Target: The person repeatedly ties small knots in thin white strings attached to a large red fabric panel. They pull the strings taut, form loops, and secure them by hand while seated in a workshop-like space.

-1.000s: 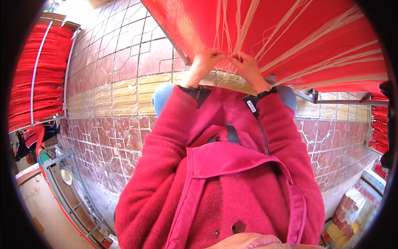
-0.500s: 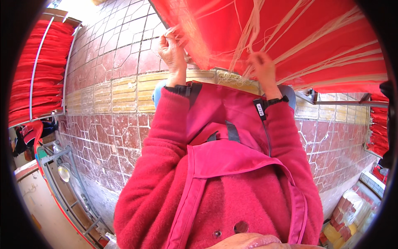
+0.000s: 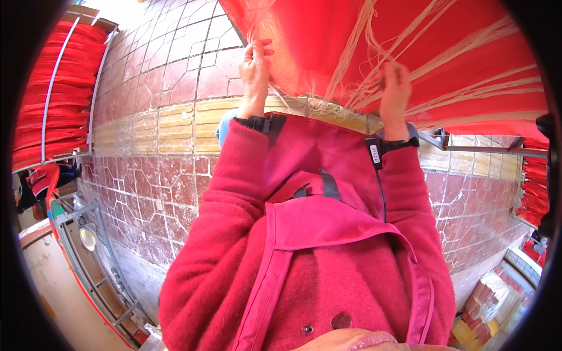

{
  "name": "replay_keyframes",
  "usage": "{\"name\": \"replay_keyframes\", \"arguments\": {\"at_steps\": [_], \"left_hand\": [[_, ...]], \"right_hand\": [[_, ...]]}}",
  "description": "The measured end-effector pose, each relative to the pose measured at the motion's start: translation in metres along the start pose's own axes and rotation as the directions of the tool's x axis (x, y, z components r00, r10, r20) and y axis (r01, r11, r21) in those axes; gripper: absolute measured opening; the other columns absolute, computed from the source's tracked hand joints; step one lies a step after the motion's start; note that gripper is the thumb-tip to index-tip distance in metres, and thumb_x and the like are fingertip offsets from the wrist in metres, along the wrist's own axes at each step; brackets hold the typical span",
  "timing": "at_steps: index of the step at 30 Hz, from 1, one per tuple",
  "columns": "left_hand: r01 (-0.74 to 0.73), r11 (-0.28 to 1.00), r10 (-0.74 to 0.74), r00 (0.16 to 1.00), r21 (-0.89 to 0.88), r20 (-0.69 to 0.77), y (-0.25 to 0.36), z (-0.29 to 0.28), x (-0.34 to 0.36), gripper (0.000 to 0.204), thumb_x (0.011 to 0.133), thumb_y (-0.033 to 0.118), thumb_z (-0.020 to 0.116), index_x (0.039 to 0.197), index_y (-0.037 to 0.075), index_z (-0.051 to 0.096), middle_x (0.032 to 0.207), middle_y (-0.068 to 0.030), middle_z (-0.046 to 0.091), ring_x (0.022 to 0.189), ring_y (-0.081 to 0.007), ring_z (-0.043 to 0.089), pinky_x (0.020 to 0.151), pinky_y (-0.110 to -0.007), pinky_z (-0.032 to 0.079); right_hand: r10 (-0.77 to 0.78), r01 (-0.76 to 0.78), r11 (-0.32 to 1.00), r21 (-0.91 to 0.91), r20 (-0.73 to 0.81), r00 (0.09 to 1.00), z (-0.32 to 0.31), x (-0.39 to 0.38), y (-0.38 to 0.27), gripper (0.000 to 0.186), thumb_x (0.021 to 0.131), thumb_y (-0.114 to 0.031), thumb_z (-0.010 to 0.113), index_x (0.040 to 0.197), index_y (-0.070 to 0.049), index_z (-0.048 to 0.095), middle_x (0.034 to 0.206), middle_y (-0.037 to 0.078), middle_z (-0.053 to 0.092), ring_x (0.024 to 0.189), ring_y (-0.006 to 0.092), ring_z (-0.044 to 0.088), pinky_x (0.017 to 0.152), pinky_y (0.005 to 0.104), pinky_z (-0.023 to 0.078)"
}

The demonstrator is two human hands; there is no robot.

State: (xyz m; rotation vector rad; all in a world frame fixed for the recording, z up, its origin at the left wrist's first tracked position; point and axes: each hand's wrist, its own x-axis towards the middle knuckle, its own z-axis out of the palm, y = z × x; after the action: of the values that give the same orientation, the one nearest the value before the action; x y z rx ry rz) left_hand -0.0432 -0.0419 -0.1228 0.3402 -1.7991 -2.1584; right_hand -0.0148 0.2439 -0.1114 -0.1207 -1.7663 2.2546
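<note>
A wide sheet of taut red threads (image 3: 410, 41) slopes across the top of the head view, with several pale cream strands (image 3: 480, 47) lying over it. My left hand (image 3: 255, 65) is raised at the sheet's left edge, fingers pinched on a thin bunch of pale strands (image 3: 257, 23) that runs upward. My right hand (image 3: 396, 89) is up further right, fingers curled around cream strands that fan out to the right. Both arms are in red fleece sleeves with a dark band at each wrist.
A patterned reddish tiled floor (image 3: 175, 76) with a yellow tile band lies below. More red thread hangs on a frame (image 3: 52, 99) at left. A grey metal rack (image 3: 93, 257) stands at lower left, stacked packets (image 3: 492, 304) at lower right.
My hands, close together at the sheet's lower edge a second ago, have spread apart. The left hand rose and moved left, drawing pale strands with it; the right moved right.
</note>
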Motion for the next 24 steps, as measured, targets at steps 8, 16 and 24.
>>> {"name": "replay_keyframes", "arguments": {"at_steps": [8, 16, 24], "left_hand": [[-0.075, 0.995, 0.084, 0.984, 0.065, -0.160, 0.014, -0.032, 0.017, 0.031, 0.099, 0.030, 0.056, 0.094, 0.005, 0.072, 0.067, 0.0033, 0.058, 0.050, -0.0019, 0.040, 0.047, -0.020, 0.031], [-0.181, 0.982, 0.187, 0.955, 0.051, -0.231, 0.029, -0.052, 0.026, 0.032, 0.100, 0.030, 0.055, 0.093, 0.004, 0.071, 0.065, 0.0020, 0.058, 0.050, -0.0014, 0.041, 0.045, -0.019, 0.030], [-0.177, 0.983, 0.183, 0.948, 0.047, -0.259, 0.038, -0.054, 0.030, 0.033, 0.099, 0.032, 0.055, 0.096, 0.003, 0.070, 0.069, -0.0002, 0.060, 0.051, -0.0014, 0.040, 0.045, -0.019, 0.030]], "right_hand": [[-0.051, 0.050, 0.999, -0.009, -0.231, 0.972, -0.038, 0.028, -0.022, 0.014, 0.096, -0.018, 0.059, 0.090, -0.007, 0.054, 0.066, -0.003, 0.049, 0.056, 0.0037, 0.044, 0.047, 0.0193, 0.031], [-0.172, 0.126, 0.964, -0.235, -0.185, 0.968, -0.070, 0.039, -0.018, 0.013, 0.096, -0.016, 0.058, 0.091, -0.004, 0.056, 0.068, -0.003, 0.051, 0.061, 0.0036, 0.044, 0.051, 0.0184, 0.034], [-0.190, 0.165, 0.979, -0.120, -0.239, 0.952, -0.068, 0.042, -0.037, 0.012, 0.096, -0.017, 0.060, 0.090, -0.006, 0.057, 0.069, -0.003, 0.051, 0.061, 0.0042, 0.045, 0.051, 0.0180, 0.034]]}}
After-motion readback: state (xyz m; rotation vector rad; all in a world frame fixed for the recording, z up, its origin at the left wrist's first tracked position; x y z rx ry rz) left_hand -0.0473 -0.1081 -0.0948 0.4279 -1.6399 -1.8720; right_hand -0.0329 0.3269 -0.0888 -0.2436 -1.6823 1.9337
